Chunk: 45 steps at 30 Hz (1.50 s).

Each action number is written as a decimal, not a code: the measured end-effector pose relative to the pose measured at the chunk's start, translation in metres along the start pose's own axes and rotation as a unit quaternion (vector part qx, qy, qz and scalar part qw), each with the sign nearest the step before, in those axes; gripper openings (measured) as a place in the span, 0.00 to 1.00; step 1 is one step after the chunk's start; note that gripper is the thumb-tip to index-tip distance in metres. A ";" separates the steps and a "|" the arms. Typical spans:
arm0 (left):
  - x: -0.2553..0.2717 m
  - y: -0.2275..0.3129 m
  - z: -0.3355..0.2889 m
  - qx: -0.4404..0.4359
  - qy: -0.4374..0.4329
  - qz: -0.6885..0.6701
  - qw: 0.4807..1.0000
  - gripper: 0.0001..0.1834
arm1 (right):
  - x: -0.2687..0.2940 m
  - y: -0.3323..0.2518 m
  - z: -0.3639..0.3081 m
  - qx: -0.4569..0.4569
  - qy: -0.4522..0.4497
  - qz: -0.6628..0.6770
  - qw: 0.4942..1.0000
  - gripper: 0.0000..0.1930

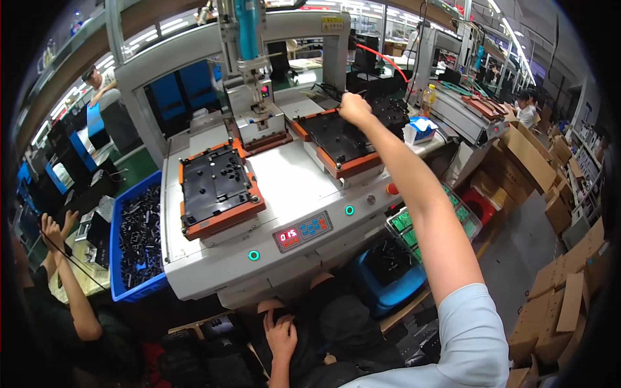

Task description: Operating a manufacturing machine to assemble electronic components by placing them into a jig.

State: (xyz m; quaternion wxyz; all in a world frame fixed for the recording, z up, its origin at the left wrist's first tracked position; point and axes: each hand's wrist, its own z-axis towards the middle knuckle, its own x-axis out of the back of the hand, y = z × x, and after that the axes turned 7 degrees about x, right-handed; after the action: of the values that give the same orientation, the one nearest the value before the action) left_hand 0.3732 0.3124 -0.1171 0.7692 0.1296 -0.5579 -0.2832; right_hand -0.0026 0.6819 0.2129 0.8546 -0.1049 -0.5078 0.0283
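Note:
My right hand (355,108) is stretched forward to the far side of the right orange fixture (352,166). Its fingers are curled closed, and what they hold, if anything, is hidden. In that fixture lies a flat black plastic panel (336,137). On the left, a second orange fixture (226,225) carries another black panel (213,187) with several small black parts on it. Both fixtures sit on a white benchtop machine (291,174). My left hand (281,336) rests low by my knee, palm down, fingers extended over dark cloth.
A blue bin (139,294) of small black parts stands left of the machine. Its front has a control panel (303,231) and green-lit buttons. On the right are a tray of green pieces (404,223), a blue tub (388,297) and cardboard boxes (527,155). A co-worker's arm (77,297) shows at left.

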 end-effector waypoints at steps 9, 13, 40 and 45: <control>0.017 -0.005 -0.005 -0.007 0.049 -0.006 0.999 0.07 | 0.055 0.074 -0.125 0.011 0.078 0.246 0.966 0.18; 0.011 -0.003 -0.003 -0.017 0.023 -0.003 1.000 0.08 | 0.027 0.070 -0.171 0.016 0.164 0.308 0.937 0.18; -0.006 -0.152 -0.047 0.528 -0.171 -0.429 0.713 0.41 | -0.007 0.062 -0.145 0.286 0.211 0.250 0.901 0.18; -0.056 -0.125 -0.075 0.547 -0.045 -0.635 0.544 0.33 | -0.006 0.097 -0.147 0.150 0.154 0.441 0.872 0.18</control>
State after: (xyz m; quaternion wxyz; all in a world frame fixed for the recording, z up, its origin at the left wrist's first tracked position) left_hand 0.3943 0.2355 -0.2506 0.1424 0.8328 -0.4105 -0.3428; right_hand 0.1282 0.7537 0.1195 0.8264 -0.1916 -0.2604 0.4611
